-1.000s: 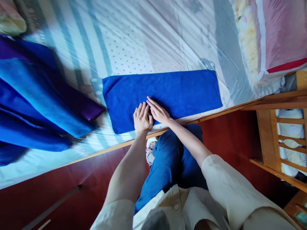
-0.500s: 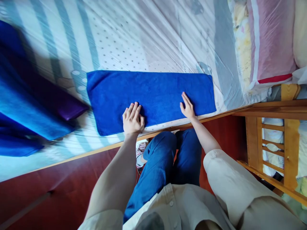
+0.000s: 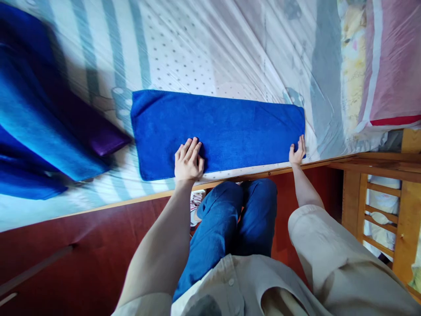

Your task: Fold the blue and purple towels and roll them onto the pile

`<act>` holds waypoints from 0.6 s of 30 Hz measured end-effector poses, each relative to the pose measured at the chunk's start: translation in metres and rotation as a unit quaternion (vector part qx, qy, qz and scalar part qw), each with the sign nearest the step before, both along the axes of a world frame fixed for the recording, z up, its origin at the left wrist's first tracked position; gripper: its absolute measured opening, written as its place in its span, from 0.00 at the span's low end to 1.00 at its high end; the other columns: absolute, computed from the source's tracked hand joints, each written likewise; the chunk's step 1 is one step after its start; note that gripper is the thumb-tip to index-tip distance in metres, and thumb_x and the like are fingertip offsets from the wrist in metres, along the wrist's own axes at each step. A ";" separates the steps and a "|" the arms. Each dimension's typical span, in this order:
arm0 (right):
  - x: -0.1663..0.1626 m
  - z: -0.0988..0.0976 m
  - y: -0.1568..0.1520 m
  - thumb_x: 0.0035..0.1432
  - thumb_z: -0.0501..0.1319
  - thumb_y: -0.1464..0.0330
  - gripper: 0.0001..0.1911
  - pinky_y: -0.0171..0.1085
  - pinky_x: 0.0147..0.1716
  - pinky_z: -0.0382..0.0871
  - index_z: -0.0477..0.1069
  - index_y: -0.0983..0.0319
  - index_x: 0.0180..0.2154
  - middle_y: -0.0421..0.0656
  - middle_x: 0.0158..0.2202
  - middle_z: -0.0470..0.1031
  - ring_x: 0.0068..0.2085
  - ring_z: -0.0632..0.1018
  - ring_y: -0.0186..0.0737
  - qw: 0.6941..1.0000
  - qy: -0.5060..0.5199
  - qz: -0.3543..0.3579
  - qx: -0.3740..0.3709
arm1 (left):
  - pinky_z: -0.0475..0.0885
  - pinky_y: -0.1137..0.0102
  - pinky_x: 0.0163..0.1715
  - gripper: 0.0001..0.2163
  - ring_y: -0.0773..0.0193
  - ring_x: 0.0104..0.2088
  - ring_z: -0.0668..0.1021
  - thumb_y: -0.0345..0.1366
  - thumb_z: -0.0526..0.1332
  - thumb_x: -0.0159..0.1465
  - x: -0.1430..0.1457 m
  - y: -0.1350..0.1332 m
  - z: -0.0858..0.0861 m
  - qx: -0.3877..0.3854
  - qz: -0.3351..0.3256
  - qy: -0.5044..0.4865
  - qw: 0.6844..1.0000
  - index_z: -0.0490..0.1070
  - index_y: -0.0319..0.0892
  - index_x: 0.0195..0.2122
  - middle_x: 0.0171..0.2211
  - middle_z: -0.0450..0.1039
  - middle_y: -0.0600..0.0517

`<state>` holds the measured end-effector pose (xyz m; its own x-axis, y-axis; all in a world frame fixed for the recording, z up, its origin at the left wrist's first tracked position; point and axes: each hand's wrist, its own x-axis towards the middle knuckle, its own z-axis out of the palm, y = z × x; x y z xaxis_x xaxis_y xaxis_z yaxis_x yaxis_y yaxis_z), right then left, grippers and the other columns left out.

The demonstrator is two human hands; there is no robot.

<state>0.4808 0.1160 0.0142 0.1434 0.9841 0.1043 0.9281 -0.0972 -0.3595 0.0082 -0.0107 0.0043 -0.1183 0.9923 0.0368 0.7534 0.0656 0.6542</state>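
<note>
A blue towel [image 3: 230, 127] lies as a long flat strip along the near edge of the bed. My left hand [image 3: 189, 160] rests palm down on its near side, left of the middle, with the fingers stretched out. At the towel's right end, close to the near corner, my right hand [image 3: 297, 152] touches the cloth with its fingers extended and the thumb apart. Neither hand grips the fabric.
More blue and purple cloths [image 3: 62, 114] lie rumpled on the left of the patterned bed sheet [image 3: 184, 52]. A pink pillow [image 3: 393, 66] is at the upper right. A wooden bed frame [image 3: 371, 164] and slatted rails stand at right, above a red-brown floor [image 3: 98, 245].
My right hand has slid right across the towel to its right end. My left hand stays at about the same place on the cloth. The view has shifted slightly.
</note>
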 end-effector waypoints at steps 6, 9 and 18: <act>0.009 -0.012 0.004 0.67 0.52 0.68 0.31 0.54 0.71 0.67 0.64 0.72 0.69 0.62 0.73 0.63 0.74 0.67 0.52 0.997 0.009 -0.064 0.044 | 0.53 0.44 0.75 0.27 0.45 0.75 0.64 0.39 0.54 0.69 0.000 -0.001 -0.005 0.006 0.003 -0.017 1.000 0.69 0.43 0.70 0.72 0.65 0.42; 0.007 -0.009 0.005 0.65 0.53 0.72 0.32 0.51 0.73 0.63 0.64 0.76 0.68 0.65 0.73 0.62 0.74 0.66 0.52 0.993 0.004 -0.106 0.048 | 0.54 0.44 0.75 0.27 0.46 0.75 0.64 0.39 0.54 0.69 0.000 0.000 -0.004 0.005 -0.001 -0.019 1.000 0.69 0.43 0.70 0.72 0.65 0.42; -0.057 0.006 0.038 0.74 0.46 0.64 0.32 0.67 0.73 0.55 0.58 0.75 0.72 0.69 0.75 0.56 0.78 0.57 0.58 0.995 -0.024 -0.072 0.060 | 0.55 0.44 0.75 0.27 0.47 0.75 0.64 0.38 0.52 0.70 0.003 0.002 -0.006 0.012 -0.004 -0.025 1.000 0.69 0.42 0.69 0.73 0.64 0.42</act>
<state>0.4240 0.1544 0.0203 0.2739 0.9339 0.2297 0.9241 -0.1894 -0.3319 0.0116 -0.0087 -0.0017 -0.1119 0.9922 0.0553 0.7199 0.0426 0.6928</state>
